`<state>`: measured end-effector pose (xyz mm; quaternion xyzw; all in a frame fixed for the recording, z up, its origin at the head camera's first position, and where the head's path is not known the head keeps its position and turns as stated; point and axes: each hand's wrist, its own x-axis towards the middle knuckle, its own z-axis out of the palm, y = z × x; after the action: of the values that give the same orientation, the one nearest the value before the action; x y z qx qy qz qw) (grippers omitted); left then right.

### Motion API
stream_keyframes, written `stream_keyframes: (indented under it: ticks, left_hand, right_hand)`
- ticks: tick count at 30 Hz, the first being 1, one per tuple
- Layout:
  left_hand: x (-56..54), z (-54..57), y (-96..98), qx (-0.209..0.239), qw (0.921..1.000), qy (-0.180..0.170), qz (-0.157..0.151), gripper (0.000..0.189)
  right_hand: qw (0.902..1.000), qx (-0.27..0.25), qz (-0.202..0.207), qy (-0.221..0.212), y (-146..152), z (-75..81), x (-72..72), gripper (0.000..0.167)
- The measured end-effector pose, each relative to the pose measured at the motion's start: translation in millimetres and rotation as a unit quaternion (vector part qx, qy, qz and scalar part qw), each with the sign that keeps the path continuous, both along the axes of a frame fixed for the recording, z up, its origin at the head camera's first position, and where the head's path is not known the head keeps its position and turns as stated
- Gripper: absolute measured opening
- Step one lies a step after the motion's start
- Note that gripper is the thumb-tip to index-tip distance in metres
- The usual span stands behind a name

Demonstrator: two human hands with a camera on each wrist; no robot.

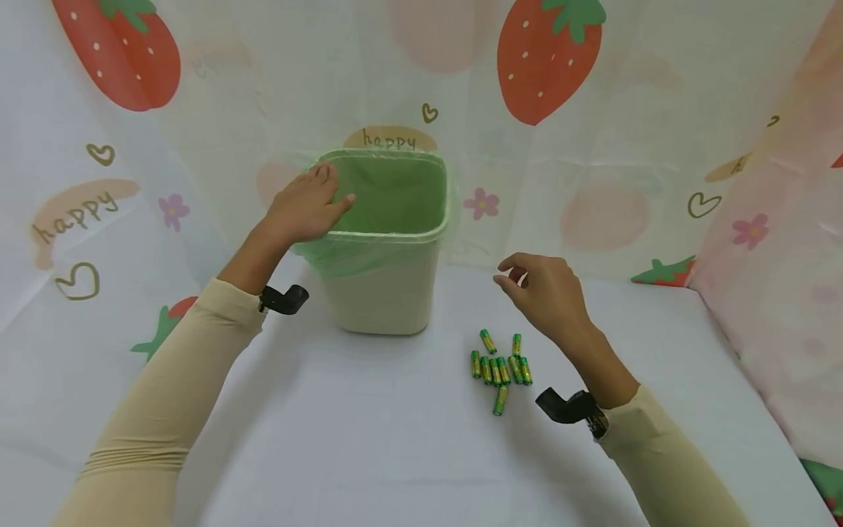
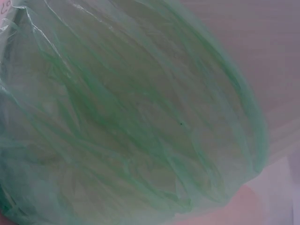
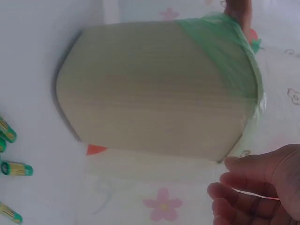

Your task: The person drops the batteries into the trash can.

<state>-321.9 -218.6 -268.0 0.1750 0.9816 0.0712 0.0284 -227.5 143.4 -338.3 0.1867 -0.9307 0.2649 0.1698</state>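
A pale waste bin [image 1: 385,293] stands upright, lined with a green plastic bag [image 1: 395,190] folded over its rim. My left hand [image 1: 309,205] rests on the bin's left rim, with the thumb pointing across the opening. Bag folds [image 2: 140,117] fill most of the left wrist view. To the right of the bin, my right hand [image 1: 546,293] hovers with loosely bent fingers and nothing between them. In the right wrist view its fingers [image 3: 234,204] appear beside the bin [image 3: 154,89]. Several green and yellow batteries [image 1: 495,371] lie on the table in front of it.
A white cloth covers the table [image 1: 395,439]. Behind the bin hangs a curtain [image 1: 593,146] printed with strawberries, flowers and hearts; it also closes off the left and right sides.
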Motion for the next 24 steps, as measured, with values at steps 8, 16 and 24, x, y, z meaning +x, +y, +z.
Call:
stream_keyframes:
  ticks: [8,16,24]
  left_hand:
    - [-0.1,1.1,0.2,0.000,1.0000,0.002,-0.001,0.075]
    - [-0.7,0.6,-1.2,0.002,1.0000,0.006,-0.004,0.075]
    - [-0.4,0.0,-0.4,0.004,1.0000,0.002,-0.002,0.075]
  right_hand:
    - [0.9992,-0.032,-0.022,-0.014,12,-30.0,12.3,0.020]
    - [0.9972,-0.053,-0.039,-0.034,23,-62.0,18.8,0.019]
    - [0.9939,-0.067,-0.059,-0.064,32,-90.1,25.7,0.020]
